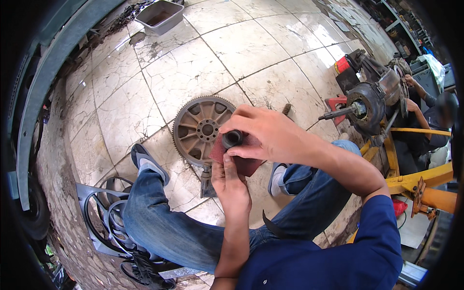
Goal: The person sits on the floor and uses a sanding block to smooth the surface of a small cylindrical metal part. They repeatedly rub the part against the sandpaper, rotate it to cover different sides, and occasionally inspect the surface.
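Note:
Above the floor between my knees, a dark, short, hollow cylindrical metal part [232,139] is held with its round opening facing up. A sheet of reddish-brown sandpaper [247,165] lies against it and spreads out below. My right hand [263,131] comes over from the right, its thumb and fingers curled around the part. From below, my left hand [231,186] pinches the sandpaper at the part's near side, its thumb pointing up. Behind them a toothed flywheel [188,131] lies flat on the floor, partly hidden by my hands.
A greyish metal piece [208,186] lies beside the flywheel, and a short dark rod [286,109] beyond my right wrist. A grey basin [162,21] stands far left. At right are a greasy axle assembly [372,99], a yellow frame [420,179] and another person's hands [412,105].

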Tool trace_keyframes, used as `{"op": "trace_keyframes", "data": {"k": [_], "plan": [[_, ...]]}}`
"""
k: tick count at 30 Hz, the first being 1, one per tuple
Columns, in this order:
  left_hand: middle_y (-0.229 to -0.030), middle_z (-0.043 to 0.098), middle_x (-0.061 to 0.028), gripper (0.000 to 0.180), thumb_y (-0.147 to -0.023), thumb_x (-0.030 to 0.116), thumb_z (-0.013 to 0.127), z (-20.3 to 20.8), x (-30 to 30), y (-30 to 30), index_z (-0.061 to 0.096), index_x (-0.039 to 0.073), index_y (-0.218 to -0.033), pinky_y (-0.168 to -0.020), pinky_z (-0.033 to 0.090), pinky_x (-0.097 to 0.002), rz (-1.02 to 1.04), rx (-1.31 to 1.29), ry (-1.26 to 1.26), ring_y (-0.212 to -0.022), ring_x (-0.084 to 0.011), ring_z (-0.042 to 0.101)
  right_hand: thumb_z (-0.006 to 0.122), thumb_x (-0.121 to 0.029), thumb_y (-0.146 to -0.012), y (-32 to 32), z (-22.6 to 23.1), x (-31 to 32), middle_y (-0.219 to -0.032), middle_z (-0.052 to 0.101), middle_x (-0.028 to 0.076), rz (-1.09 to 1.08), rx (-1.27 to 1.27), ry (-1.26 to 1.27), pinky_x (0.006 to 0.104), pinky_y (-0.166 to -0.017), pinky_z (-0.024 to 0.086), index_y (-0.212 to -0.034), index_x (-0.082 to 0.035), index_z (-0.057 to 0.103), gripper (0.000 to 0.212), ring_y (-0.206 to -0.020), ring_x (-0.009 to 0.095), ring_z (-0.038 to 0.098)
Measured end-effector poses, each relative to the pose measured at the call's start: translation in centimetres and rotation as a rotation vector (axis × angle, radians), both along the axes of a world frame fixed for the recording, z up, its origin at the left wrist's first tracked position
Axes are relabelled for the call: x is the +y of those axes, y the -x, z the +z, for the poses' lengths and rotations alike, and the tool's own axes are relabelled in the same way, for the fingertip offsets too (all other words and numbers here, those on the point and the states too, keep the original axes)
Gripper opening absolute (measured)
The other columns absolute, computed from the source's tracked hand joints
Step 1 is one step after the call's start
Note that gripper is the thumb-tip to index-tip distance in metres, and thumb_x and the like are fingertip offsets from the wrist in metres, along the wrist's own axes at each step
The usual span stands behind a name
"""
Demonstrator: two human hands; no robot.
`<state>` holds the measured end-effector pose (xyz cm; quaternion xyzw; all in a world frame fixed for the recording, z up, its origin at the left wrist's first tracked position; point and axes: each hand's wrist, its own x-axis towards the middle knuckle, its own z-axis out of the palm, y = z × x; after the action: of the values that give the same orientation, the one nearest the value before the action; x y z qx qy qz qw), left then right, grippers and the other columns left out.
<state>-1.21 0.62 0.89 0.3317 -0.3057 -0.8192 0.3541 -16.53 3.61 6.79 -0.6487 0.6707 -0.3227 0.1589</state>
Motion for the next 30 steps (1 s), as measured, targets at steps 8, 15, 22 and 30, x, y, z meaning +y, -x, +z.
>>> {"op": "trace_keyframes", "data": {"k": [8,15,22,30], "plan": [[-0.128,0.059,-0.0131,0.032,-0.105,0.016,0.050,-0.2,0.2,0.1,0.049,-0.001,-0.132,-0.096,0.052,-0.0340,-0.018,0.066,0.059,-0.116,-0.0196,0.060,0.073,-0.030,-0.085,-0.7,0.2,0.1,-0.103,0.061,0.013,-0.033,-0.092,-0.011,0.0414,-0.075,0.053,-0.111,-0.010,0.060,0.035,-0.090,0.036,0.064],[-0.135,0.055,-0.0135,0.039,-0.107,0.017,0.044,-0.7,0.2,0.2,0.045,-0.004,-0.140,-0.103,0.045,-0.0327,-0.052,-0.003,0.099,-0.122,-0.0184,0.055,0.071,-0.033,-0.086,-0.9,0.0,0.2,-0.101,0.061,0.013,-0.094,-0.091,-0.027,0.0419,-0.076,0.052,-0.110,-0.009,0.060,0.036,-0.088,0.035,0.064],[-0.133,0.055,-0.0136,0.036,-0.105,0.016,0.048,-0.7,0.6,0.4,0.044,0.000,-0.137,-0.103,0.049,-0.0371,-0.023,0.050,0.018,-0.121,-0.0215,0.058,0.073,-0.033,-0.085,-0.6,0.0,0.0,-0.095,0.061,0.012,-0.154,-0.067,-0.052,0.0419,-0.074,0.051,-0.106,-0.009,0.061,0.034,-0.085,0.034,0.064],[-0.134,0.056,-0.0120,0.035,-0.105,0.017,0.049,-0.5,0.6,0.0,0.047,0.001,-0.137,-0.104,0.048,-0.0392,-0.040,0.056,-0.011,-0.123,-0.0209,0.056,0.074,-0.030,-0.084,-0.3,-0.6,-0.4,-0.096,0.061,0.012,-0.197,0.067,0.035,0.0420,-0.078,0.049,-0.106,-0.009,0.061,0.033,-0.086,0.033,0.063]]}}
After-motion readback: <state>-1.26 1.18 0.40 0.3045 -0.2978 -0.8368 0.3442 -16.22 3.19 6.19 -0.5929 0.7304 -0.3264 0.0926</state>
